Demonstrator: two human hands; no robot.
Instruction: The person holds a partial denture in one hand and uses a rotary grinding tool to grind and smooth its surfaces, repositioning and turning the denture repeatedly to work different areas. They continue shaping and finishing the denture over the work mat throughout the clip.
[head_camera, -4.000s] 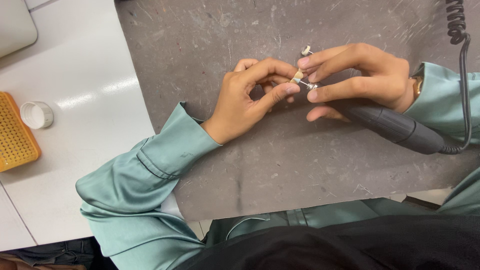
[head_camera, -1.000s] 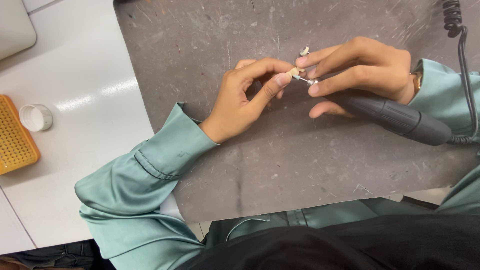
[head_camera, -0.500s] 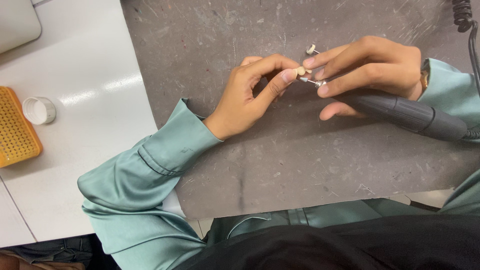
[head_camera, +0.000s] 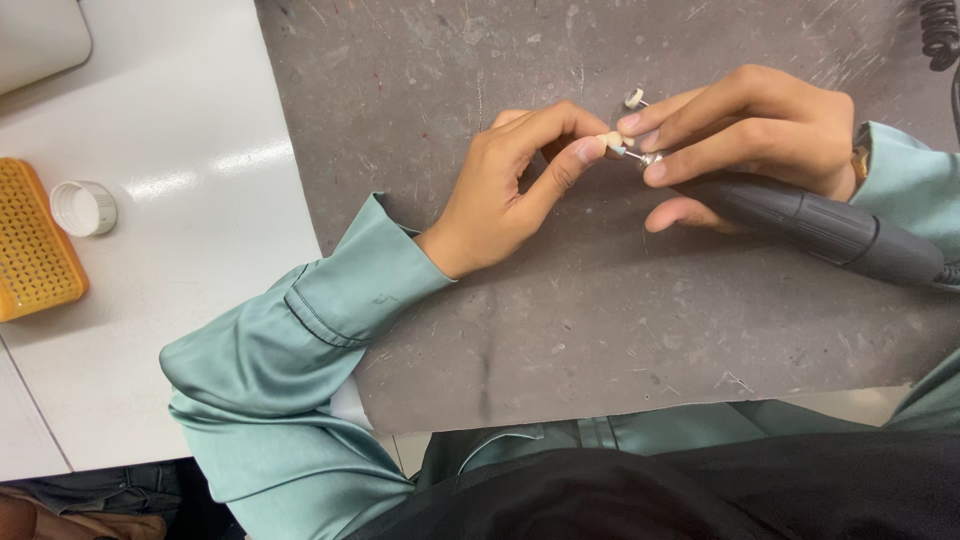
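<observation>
My left hand (head_camera: 510, 180) rests on a grey mat (head_camera: 600, 330) and pinches a tiny cream-coloured piece (head_camera: 612, 140) between thumb and fingertips. My right hand (head_camera: 750, 135) grips a dark rotary handpiece (head_camera: 830, 230) like a pen, its thin metal tip against the small piece. A small spare bit with a white head (head_camera: 634, 97) lies on the mat just beyond my right fingertips. Both arms wear teal satin sleeves.
A white table (head_camera: 180, 250) lies to the left of the mat, with a yellow perforated box (head_camera: 30, 240) and a small white round cap (head_camera: 83, 208) on it. A coiled black cord (head_camera: 940, 35) hangs at the top right. A pale grey object (head_camera: 35, 35) sits top left.
Both hands have stayed together on the mat, shifting only slightly. The handpiece tip remains at the small piece; my left fingers have turned it a little.
</observation>
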